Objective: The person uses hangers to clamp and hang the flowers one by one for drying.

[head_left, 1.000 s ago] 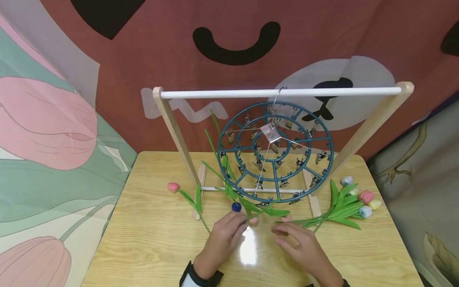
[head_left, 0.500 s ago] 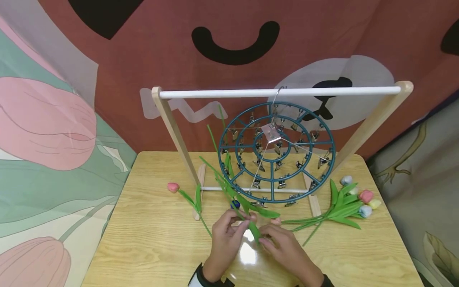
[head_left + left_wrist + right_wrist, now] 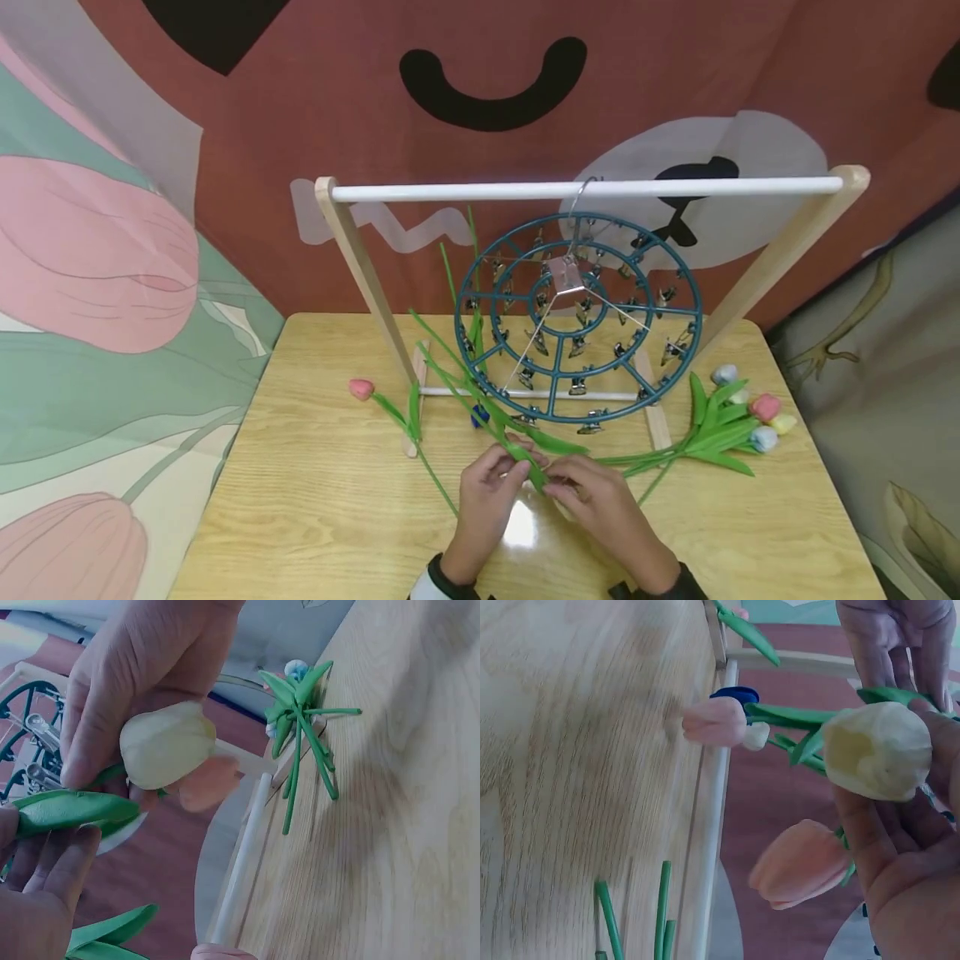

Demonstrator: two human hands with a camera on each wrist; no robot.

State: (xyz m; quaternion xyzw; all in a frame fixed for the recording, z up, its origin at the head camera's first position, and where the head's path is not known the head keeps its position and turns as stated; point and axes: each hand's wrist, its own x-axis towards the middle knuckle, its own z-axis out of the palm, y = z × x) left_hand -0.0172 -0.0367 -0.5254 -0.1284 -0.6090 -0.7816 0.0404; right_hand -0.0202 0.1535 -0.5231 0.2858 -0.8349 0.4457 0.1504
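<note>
A white artificial tulip (image 3: 877, 750) shows in both wrist views, its head turned downward. My right hand (image 3: 600, 504) pinches it just behind the flower head. My left hand (image 3: 486, 492) has finger and thumb on its green leaf (image 3: 75, 812), close to the right fingertips. A peach tulip (image 3: 799, 864) hangs right beside the white one. Further left are a dark blue tulip (image 3: 480, 415) and a pale pink tulip (image 3: 714, 721), also head down. Green stems rise past the left edge of a round teal clip hanger (image 3: 555, 375); their attachment is unclear.
The hanger, fitted with many metal clips, hangs from a white bar (image 3: 465, 192) on a wooden stand (image 3: 360, 267). A pink tulip (image 3: 362, 389) lies at the table's left. Several tulips (image 3: 720, 433) lie bunched at the right. A patterned cloth backs the table (image 3: 300, 500).
My right hand has come left and in toward my left hand. Both now meet at the white tulip and its leaf. The hanger has turned slightly, and the dark blue tulip has shifted left.
</note>
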